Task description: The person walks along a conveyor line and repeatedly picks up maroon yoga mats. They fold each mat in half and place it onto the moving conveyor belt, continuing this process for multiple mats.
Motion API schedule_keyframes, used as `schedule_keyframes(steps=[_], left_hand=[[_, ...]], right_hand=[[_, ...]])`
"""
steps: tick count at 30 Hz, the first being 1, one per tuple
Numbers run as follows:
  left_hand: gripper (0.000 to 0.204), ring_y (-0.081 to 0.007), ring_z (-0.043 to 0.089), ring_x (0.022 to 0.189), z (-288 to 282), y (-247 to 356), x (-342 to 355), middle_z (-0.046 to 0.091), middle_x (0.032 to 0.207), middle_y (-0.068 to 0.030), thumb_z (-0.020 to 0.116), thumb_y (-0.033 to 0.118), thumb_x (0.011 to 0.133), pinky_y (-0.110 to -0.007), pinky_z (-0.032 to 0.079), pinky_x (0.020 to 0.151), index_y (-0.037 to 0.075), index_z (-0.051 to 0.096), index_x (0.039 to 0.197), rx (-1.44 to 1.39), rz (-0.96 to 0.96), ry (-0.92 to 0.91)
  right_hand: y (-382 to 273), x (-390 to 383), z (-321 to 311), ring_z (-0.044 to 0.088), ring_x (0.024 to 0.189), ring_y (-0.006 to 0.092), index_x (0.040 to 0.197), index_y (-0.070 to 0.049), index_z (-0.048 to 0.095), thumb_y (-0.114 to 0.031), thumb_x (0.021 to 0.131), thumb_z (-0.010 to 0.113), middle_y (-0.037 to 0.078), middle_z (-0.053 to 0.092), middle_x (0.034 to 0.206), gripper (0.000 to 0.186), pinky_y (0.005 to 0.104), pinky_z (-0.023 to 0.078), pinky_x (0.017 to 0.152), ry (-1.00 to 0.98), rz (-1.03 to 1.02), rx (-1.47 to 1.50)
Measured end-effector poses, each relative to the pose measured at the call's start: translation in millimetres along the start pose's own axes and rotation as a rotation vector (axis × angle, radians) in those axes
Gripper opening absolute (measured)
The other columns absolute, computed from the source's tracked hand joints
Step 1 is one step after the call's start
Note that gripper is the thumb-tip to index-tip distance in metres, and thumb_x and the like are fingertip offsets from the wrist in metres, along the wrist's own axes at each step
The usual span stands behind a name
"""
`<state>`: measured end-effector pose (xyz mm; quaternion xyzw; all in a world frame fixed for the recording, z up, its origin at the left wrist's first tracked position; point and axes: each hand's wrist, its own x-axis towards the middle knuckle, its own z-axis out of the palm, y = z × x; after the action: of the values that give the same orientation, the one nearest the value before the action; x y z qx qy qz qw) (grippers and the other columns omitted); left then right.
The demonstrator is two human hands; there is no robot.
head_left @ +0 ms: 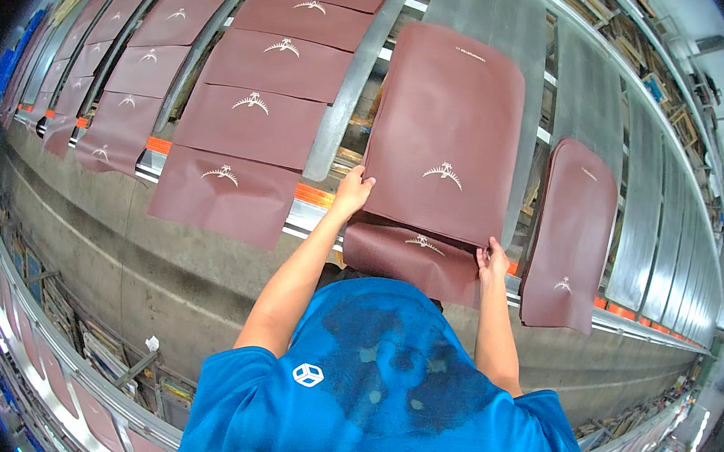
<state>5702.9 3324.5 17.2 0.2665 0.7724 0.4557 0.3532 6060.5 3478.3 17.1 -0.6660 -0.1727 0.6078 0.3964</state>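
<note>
A stack of maroon leather-like sheets (448,120) with rounded far corners and a pale printed emblem lies on a metal panel in front of me. My left hand (353,192) is closed on the stack's left edge near its close corner, thumb on top. At the near right corner, my right hand (492,262) pinches the edge between thumb and fingers. Below that edge, another maroon sheet (411,262) hangs over the table's front towards my body, its emblem partly covered by the stack. How many sheets each hand holds is hidden.
A smaller maroon stack (571,239) lies to the right, its near end over the table edge. Overlapping maroon sheets (259,118) fill panels to the left. Bare metal panels (638,202) continue right, with gaps between them. A concrete aisle floor (115,226) runs along the table.
</note>
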Motion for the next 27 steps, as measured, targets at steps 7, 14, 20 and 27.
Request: schedule_keyframes(steps=[7,14,20,27], left_hand=[[0.042,-0.0212,0.061,0.096,-6,27,4,0.062,0.109,-0.0156,0.063,0.014,0.084,-0.033,0.049,0.083,-0.006,0.051,0.119,-0.382,-0.132,-0.194],[0.039,-0.0242,0.058,0.103,-1,32,39,0.060,0.113,-0.0174,0.059,0.018,0.087,-0.037,0.046,0.089,-0.004,0.052,0.119,-0.225,-0.221,-0.138],[0.038,-0.0287,0.056,0.113,-2,40,36,0.057,0.123,-0.0204,0.051,0.009,0.091,-0.037,0.042,0.097,-0.007,0.045,0.125,-0.269,0.009,-0.143],[0.038,-0.0187,0.057,0.105,-41,60,-68,0.062,0.113,-0.0119,0.052,0.010,0.084,-0.033,0.045,0.092,-0.003,0.053,0.120,-0.466,0.030,-0.262]], right_hand=[[-18,-10,6,0.055,0.059,0.0147,0.084,-0.007,0.059,-0.015,0.078,0.077,0.004,0.057,0.077,0.020,0.0258,0.052,0.052,-0.073,0.064,-0.009],[-50,0,22,0.060,0.072,0.0158,0.105,0.001,0.061,-0.025,0.078,0.074,0.010,0.065,0.093,0.039,0.0304,0.046,0.053,-0.153,-0.191,-0.673],[-77,-13,31,0.054,0.071,0.0119,0.110,0.002,0.059,-0.032,0.082,0.071,0.003,0.060,0.083,0.046,0.0280,0.042,0.058,-0.257,-0.402,-0.960],[-114,-130,-46,0.057,0.077,0.0092,0.100,-0.006,0.064,-0.033,0.086,0.067,0.000,0.066,0.089,0.031,0.0266,0.041,0.063,-0.383,-0.111,-0.957]])
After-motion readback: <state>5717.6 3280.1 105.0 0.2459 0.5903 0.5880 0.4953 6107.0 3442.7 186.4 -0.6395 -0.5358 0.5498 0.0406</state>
